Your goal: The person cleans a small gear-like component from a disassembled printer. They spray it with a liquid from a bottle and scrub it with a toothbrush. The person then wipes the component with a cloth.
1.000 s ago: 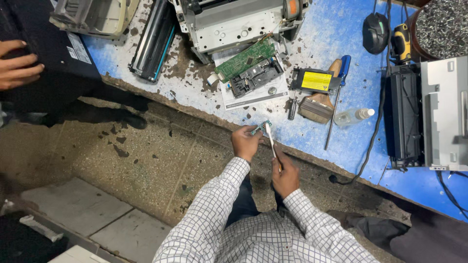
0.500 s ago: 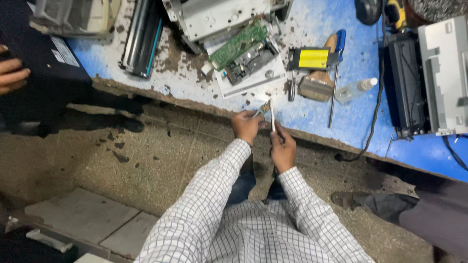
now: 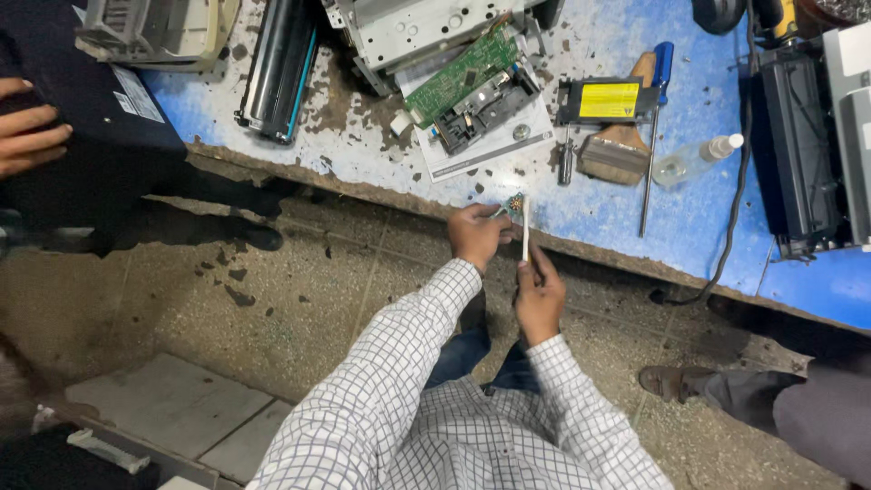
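Observation:
My left hand (image 3: 476,234) pinches a small green circuit board (image 3: 513,204) at the front edge of the blue worktable (image 3: 599,204). My right hand (image 3: 539,295) holds a thin white toothbrush-like brush (image 3: 525,227) upright, its head against the small board. Both hands sit close together just below the table edge, above my lap. My sleeves are white with a dark check.
On the table lie a black toner cartridge (image 3: 277,68), an opened printer chassis (image 3: 417,32) with a green board (image 3: 458,77), a yellow-labelled black unit (image 3: 606,100), a paintbrush (image 3: 617,150), a blue-handled screwdriver (image 3: 655,127), a clear bottle (image 3: 694,159). Another person's hand (image 3: 27,127) is left; a sandalled foot (image 3: 676,381) right.
The view has shifted slightly, so the table sits higher and further left. My hands stay together on the small board and brush, with the brush still upright.

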